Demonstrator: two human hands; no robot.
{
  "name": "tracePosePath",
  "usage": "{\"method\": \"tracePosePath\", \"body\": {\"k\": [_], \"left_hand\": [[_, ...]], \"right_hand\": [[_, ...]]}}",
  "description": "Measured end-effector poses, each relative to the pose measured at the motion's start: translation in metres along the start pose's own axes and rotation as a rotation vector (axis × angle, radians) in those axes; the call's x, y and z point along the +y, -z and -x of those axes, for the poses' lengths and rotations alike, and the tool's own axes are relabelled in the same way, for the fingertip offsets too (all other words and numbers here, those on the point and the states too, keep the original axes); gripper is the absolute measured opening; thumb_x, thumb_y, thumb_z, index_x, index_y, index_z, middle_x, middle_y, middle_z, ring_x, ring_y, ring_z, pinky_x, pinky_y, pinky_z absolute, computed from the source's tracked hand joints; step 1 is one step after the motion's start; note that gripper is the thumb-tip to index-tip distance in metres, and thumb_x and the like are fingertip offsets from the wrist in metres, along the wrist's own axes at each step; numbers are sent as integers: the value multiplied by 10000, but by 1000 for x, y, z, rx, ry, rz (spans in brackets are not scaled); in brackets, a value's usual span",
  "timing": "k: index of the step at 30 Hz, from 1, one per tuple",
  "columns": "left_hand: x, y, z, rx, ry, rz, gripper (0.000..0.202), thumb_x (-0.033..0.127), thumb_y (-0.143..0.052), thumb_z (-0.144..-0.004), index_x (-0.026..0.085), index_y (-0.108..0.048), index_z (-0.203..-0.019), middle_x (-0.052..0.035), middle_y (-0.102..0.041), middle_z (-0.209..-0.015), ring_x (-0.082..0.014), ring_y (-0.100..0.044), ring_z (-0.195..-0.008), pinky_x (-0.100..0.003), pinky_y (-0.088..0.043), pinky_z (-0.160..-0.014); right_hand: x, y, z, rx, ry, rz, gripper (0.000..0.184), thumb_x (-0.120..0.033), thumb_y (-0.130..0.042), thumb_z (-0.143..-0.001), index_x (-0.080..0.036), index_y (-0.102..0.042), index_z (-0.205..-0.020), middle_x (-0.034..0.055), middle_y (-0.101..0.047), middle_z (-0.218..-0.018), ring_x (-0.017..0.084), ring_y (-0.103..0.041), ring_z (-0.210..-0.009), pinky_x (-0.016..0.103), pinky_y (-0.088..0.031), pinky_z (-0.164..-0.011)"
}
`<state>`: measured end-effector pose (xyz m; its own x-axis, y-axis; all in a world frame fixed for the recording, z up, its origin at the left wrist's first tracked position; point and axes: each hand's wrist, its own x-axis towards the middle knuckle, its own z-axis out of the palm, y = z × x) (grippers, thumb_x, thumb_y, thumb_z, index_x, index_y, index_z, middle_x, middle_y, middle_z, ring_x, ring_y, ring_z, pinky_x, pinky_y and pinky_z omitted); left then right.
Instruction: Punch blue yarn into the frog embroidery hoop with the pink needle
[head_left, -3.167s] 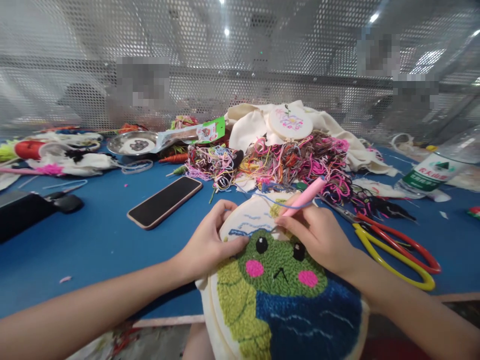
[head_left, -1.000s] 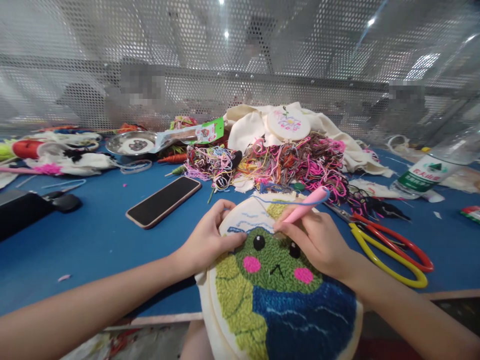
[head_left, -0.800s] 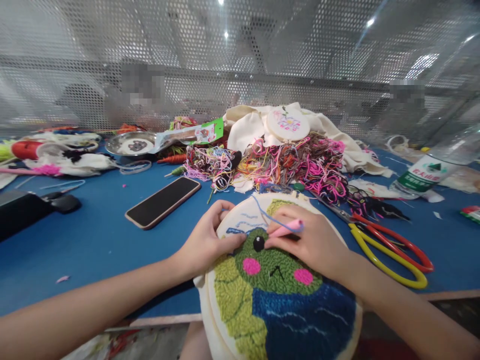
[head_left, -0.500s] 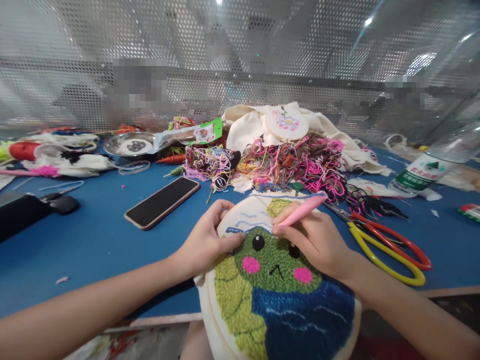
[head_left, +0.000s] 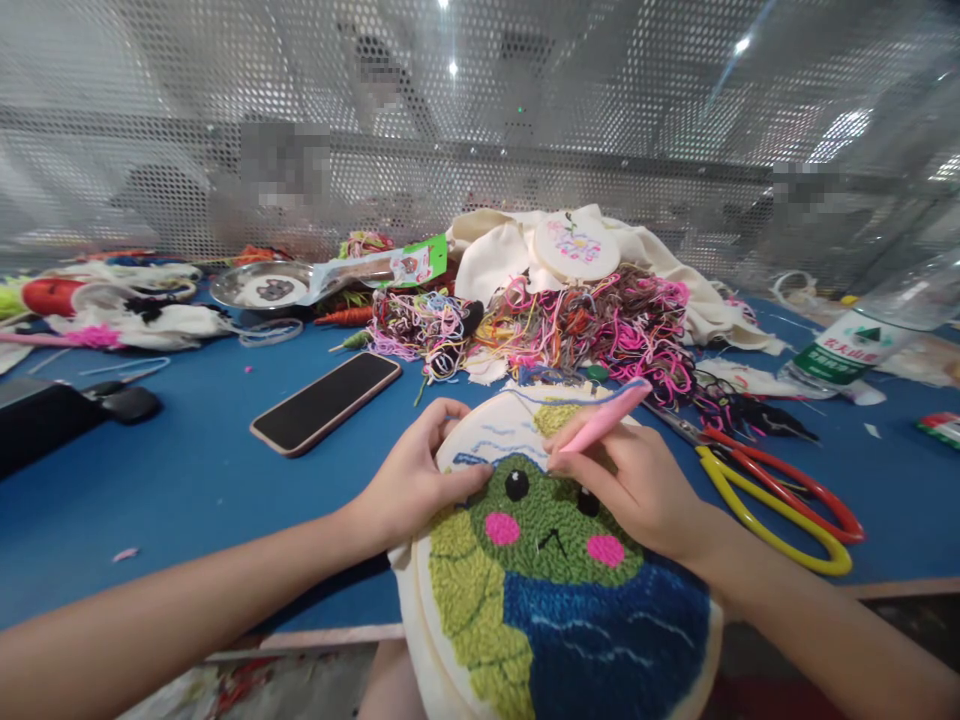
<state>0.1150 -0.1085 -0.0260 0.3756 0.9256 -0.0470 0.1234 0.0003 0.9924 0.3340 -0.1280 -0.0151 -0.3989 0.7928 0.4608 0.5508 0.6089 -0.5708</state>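
Note:
A round embroidery hoop rests tilted against the table edge, its cloth worked with a green frog-like face, pink cheeks, yellow-green loops and dark blue. My left hand grips the hoop's upper left rim, thumb on the front and the other fingers behind. In my right hand is a pink punch needle, pinched near its lower end above the frog's right eye. Blue yarn runs from the tool's top along the hoop's upper edge. The needle tip is hidden by my fingers.
A phone lies left of the hoop, and red-and-yellow scissors lie right. Behind are tangled yarn, a smaller embroidered hoop and a metal dish. A water bottle stands tilted at right, before a perforated metal screen.
The pink punch needle has shifted very slightly, its top end a little lower and further left. My left hand and the hoop have stayed in place.

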Motion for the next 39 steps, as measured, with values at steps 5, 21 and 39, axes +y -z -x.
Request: {"method": "tracePosePath", "body": {"k": [5, 21, 39], "left_hand": [[1, -1, 4, 0, -18, 21, 396, 210, -666, -703, 199, -396, -992, 64, -532, -719, -57, -462, -543, -158, -371, -473], [4, 1, 4, -3, -54, -54, 402, 249, -667, -695, 195, -406, -996, 37, -555, -783, -96, -509, -619, -199, -402, -534], [5, 0, 7, -2, -72, -48, 410, 268, -668, -693, 198, -393, -989, 36, -555, -771, -101, -516, -622, -199, -404, -534]], "right_hand": [[-2, -4, -6, -74, 57, 178, 195, -372, -631, -797, -201, -600, -708, 17, -619, -792, 169, -574, -786, 300, -447, -679], [-3, 4, 12, 46, -57, -62, 123, -262, -492, -889, -185, -576, -842, 63, -648, -895, 175, -622, -843, 314, -492, -739], [-12, -3, 9, 39, 50, 202, 83, -276, -578, -846, -204, -571, -805, 36, -645, -849, 182, -605, -826, 325, -475, -731]]}}
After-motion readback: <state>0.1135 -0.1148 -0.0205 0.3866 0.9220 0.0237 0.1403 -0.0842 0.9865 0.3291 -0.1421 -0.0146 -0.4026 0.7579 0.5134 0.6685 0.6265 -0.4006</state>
